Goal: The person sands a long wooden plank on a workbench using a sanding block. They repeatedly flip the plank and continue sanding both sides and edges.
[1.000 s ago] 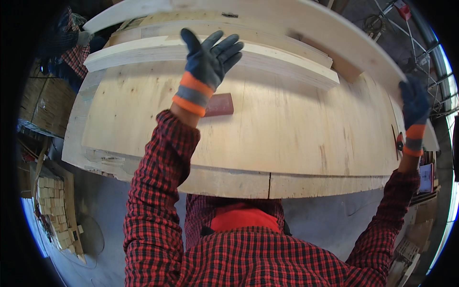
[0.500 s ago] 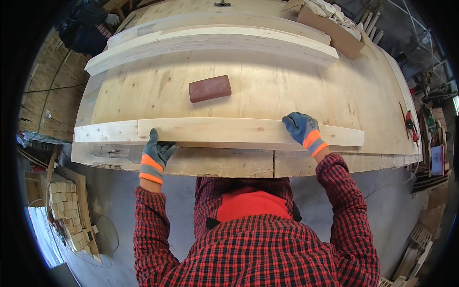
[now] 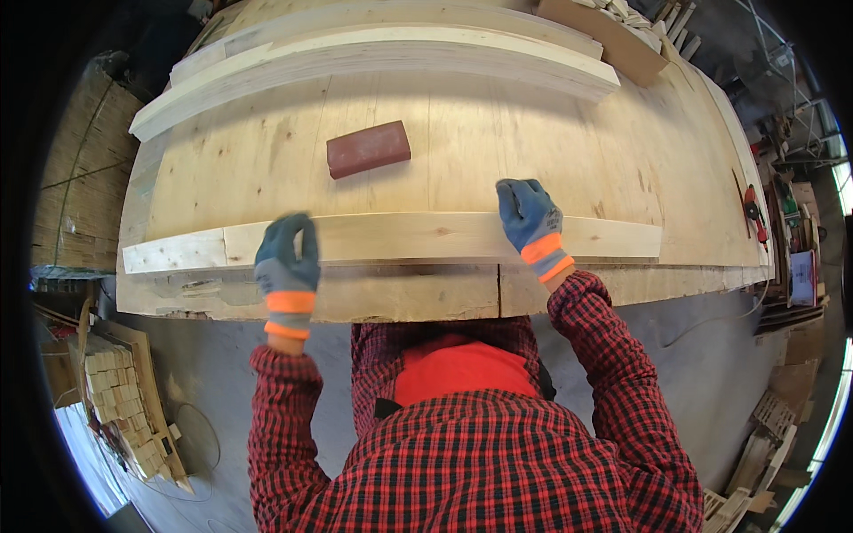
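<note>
Both gloved hands on the long pale board (image 3: 418, 238), which lies along the near edge of the plywood surface (image 3: 622, 160). Left hand (image 3: 287, 262): fingers (image 3: 283, 233) curled over the board's top face, gripping it. Right hand (image 3: 530, 216): fingers (image 3: 514, 194) bent down onto the board's far edge, clasping it. Gloves blue-grey with orange cuffs; sleeves red-and-black check. Beyond the board, a reddish-brown sanding block (image 3: 368, 148) lies flat, well apart from either hand. Further back, stacked long planks (image 3: 373, 53) run across the surface.
</note>
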The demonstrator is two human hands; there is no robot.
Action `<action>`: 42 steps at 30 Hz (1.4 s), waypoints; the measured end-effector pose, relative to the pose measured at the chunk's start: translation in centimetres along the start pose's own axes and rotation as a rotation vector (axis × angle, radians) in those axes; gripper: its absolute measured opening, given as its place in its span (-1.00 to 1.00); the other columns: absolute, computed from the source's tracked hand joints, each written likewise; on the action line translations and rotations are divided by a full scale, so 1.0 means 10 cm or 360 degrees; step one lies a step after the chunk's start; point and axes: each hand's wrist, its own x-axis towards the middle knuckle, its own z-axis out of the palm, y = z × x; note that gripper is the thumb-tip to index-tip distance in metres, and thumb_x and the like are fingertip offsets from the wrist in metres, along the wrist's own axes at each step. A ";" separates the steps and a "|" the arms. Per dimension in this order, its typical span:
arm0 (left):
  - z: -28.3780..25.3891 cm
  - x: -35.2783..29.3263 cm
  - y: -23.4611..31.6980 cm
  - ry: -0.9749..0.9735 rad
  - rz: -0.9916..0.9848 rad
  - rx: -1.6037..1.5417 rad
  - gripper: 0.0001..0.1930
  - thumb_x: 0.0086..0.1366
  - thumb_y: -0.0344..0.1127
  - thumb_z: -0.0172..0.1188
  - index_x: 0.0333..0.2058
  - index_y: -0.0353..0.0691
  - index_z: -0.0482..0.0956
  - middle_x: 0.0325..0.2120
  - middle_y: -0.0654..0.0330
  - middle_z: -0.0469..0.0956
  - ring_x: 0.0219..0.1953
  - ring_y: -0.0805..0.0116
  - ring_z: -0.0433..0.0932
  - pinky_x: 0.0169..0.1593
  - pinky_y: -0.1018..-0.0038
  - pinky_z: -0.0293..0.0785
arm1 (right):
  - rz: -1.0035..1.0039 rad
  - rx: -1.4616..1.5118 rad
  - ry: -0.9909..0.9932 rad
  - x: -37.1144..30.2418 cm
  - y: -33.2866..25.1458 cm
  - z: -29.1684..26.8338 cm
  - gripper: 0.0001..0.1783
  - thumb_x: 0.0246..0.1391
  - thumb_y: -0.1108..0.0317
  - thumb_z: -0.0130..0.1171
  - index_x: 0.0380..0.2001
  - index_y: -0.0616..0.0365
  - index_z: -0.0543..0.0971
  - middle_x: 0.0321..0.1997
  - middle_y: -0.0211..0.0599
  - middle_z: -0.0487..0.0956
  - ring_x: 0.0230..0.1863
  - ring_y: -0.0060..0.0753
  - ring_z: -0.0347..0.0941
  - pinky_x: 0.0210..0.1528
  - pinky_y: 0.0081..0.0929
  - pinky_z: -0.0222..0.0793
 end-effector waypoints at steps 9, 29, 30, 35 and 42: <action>0.54 0.03 0.25 -0.0226 0.0413 0.0055 -0.75 0.42 -0.27 0.25 -0.01 -0.20 0.74 -0.03 -0.01 0.70 0.10 -0.11 0.63 0.32 -0.06 0.46 | -0.0841 0.0041 -0.0200 0.82 -0.69 0.82 -0.41 0.06 -0.04 0.48 0.13 -0.10 0.64 0.29 -0.12 0.59 0.27 0.10 0.50 0.33 0.06 0.41; 0.74 -0.02 0.34 -0.0278 0.0520 0.0036 -0.72 0.50 -0.33 0.17 0.04 -0.31 0.71 -0.01 -0.10 0.69 0.07 -0.16 0.62 0.24 0.01 0.50 | -0.0054 -0.0631 -0.0196 -0.57 -0.36 -0.42 -0.16 0.10 -0.30 0.37 0.32 -0.07 0.50 -0.04 -0.13 0.64 -0.02 0.12 0.59 0.03 0.12 0.45; 0.78 -0.02 0.40 -0.0284 0.0621 0.0026 -0.72 0.49 -0.33 0.17 0.05 -0.31 0.71 -0.01 -0.10 0.68 0.06 -0.16 0.62 0.22 0.01 0.51 | -0.0115 -0.0638 -0.0239 -0.59 -0.27 -0.47 -0.17 0.15 -0.32 0.33 0.33 -0.06 0.50 -0.04 -0.10 0.64 -0.01 0.15 0.59 0.04 0.14 0.47; 0.85 -0.02 0.57 -0.0345 0.0660 0.0073 -0.71 0.50 -0.33 0.14 0.06 -0.30 0.71 -0.03 -0.10 0.68 0.03 -0.14 0.63 0.16 0.04 0.56 | 0.0679 -0.0909 -0.0263 -0.60 0.93 -1.25 -0.16 0.26 -0.39 0.16 0.42 -0.12 0.50 0.12 0.11 0.65 0.08 0.26 0.62 0.14 0.11 0.54; 0.89 -0.09 0.22 -0.0403 0.0616 0.0064 -0.73 0.52 -0.34 0.13 0.03 -0.28 0.74 -0.08 -0.07 0.72 -0.02 -0.12 0.66 0.13 0.06 0.56 | 0.0875 -0.1208 0.0124 -0.88 1.59 -1.53 -0.13 0.23 -0.39 0.21 0.45 -0.15 0.47 0.30 0.12 0.57 0.15 0.28 0.57 0.23 0.17 0.45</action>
